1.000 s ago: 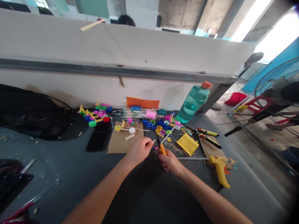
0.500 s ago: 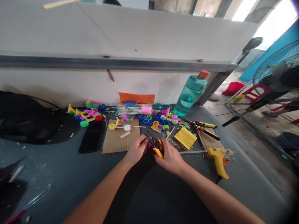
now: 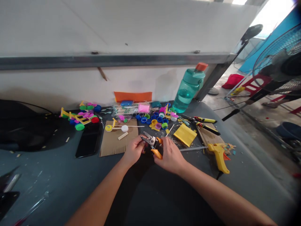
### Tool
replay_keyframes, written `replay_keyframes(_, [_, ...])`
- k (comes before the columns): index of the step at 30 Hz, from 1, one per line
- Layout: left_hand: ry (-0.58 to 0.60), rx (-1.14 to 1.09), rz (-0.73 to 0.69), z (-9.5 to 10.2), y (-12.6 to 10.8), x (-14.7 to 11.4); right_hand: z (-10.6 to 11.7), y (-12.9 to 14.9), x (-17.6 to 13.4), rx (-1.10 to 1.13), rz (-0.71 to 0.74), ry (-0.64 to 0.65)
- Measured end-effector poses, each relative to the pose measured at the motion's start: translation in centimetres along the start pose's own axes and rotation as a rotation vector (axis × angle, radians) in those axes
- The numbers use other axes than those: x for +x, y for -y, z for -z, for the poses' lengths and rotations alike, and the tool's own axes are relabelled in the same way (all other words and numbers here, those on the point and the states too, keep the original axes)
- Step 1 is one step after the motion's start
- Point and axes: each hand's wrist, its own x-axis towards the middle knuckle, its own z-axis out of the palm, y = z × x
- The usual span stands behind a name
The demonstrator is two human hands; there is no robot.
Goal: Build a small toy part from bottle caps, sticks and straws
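My right hand (image 3: 171, 154) grips a pair of orange-handled pliers (image 3: 153, 142), handles spread and metal jaws apart, pointing left. Beside the jaws, my left hand (image 3: 134, 150) has its fingertips pinched together; whatever they hold is hidden or too small to name. Just beyond my left hand is a piece of cardboard (image 3: 109, 146). On it lie a thin stick with a yellow cap (image 3: 108, 128) and a white cap (image 3: 124, 128), plus a short pale wooden strip (image 3: 123, 135). Past the pliers sit several coloured bottle caps (image 3: 154, 121).
At the right lie a yellow glue gun (image 3: 219, 157), larger pliers (image 3: 207, 127) and a yellow sheet (image 3: 185, 135). A teal water bottle (image 3: 187, 91) stands by the white panel. To the left are a black phone (image 3: 88, 141) and assembled cap-wheeled pieces (image 3: 80, 118). A fan (image 3: 282, 67) stands beyond the table.
The pliers have turned in my right hand, and their metal jaws now show apart. My left hand has moved slightly away from my right. The camera view has shifted a little.
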Motion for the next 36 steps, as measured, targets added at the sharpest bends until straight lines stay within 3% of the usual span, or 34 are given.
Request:
replay_keyframes(15, [0.012,0.030,-0.048,0.1,0.5,0.0,-0.2,0.0,0.1,-0.027,0.025,-0.014])
replay_keyframes(29, [0.037,0.205,-0.108,0.5,-0.3,-0.1,1.0,0.9,0.1,-0.201,-0.047,0.208])
replay_keyframes(36, [0.022,0.171,-0.052,0.6,0.4,0.0,1.0,0.5,0.1,-0.234,-0.027,0.193])
